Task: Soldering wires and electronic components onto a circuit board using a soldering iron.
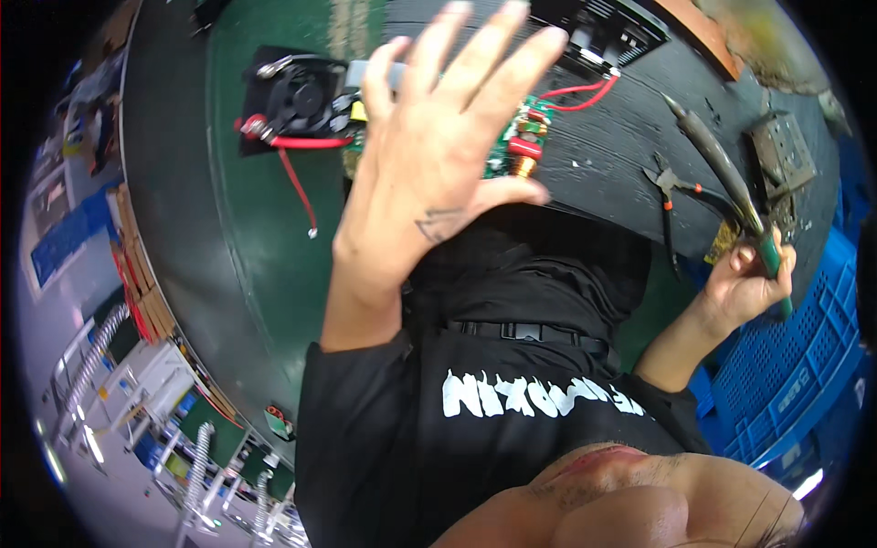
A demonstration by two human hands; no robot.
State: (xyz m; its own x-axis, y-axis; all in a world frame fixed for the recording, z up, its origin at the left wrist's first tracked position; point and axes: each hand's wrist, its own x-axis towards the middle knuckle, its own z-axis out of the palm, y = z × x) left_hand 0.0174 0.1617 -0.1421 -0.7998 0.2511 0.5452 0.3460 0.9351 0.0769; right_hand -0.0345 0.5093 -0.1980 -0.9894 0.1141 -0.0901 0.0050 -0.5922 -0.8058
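Observation:
My left hand [429, 137] is spread flat with its fingers apart, above a green circuit board [498, 163]. It hides most of the board; whether it touches the board I cannot tell. Copper coils and a red part show beside my thumb. At the board's left end sits a black panel with a fan [306, 94], with thick red wires [315, 142] running from it. On the right, my right hand [744, 285] is closed round the green handle of a soldering iron [717, 151]. The iron's long metal barrel slants up and left, its tip over the black tabletop.
Cutting pliers [671, 187] with red-and-black handles lie left of the soldering iron. A metal stand [781, 155] is to its right. A black case [607, 41] with red wires sits at the far side. A blue crate [795, 356] stands at the right.

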